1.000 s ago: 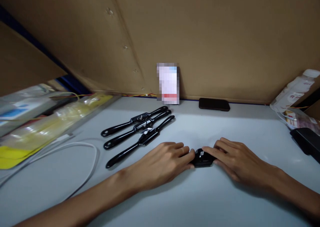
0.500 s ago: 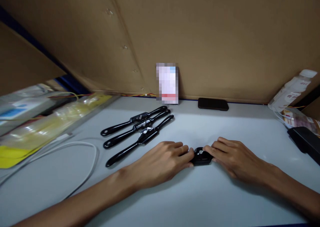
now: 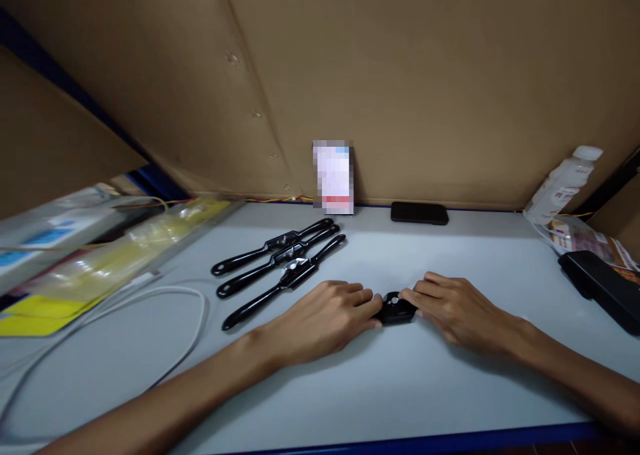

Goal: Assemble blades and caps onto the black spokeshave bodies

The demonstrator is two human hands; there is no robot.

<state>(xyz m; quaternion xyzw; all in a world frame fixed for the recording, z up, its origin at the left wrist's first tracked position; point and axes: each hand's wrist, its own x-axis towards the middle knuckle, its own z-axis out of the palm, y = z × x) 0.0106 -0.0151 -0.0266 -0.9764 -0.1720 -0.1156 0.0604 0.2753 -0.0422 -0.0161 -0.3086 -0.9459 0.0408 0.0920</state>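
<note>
A small black tool part (image 3: 395, 308) with a silver screw lies on the pale table (image 3: 400, 388), mostly covered by my two hands. My left hand (image 3: 325, 318) rests palm down on its left end, fingers curled over it. From the other side my right hand (image 3: 453, 308) covers its right end the same way, fingertips on top near the screw. Three black two-handled spokeshaves (image 3: 280, 258) lie side by side, just left of and beyond my left hand.
A dark phone (image 3: 419, 213) and a blurred card (image 3: 333, 177) sit against the cardboard back wall. A white bottle (image 3: 563, 183), printed packets and a black case (image 3: 597, 285) are at the right. Clear bags (image 3: 100, 261) and a white cable (image 3: 150, 308) lie at the left.
The camera has tilted down and pulled back, so the table's blue front edge now shows. Both hands stay on the black part, which looks more covered than before.
</note>
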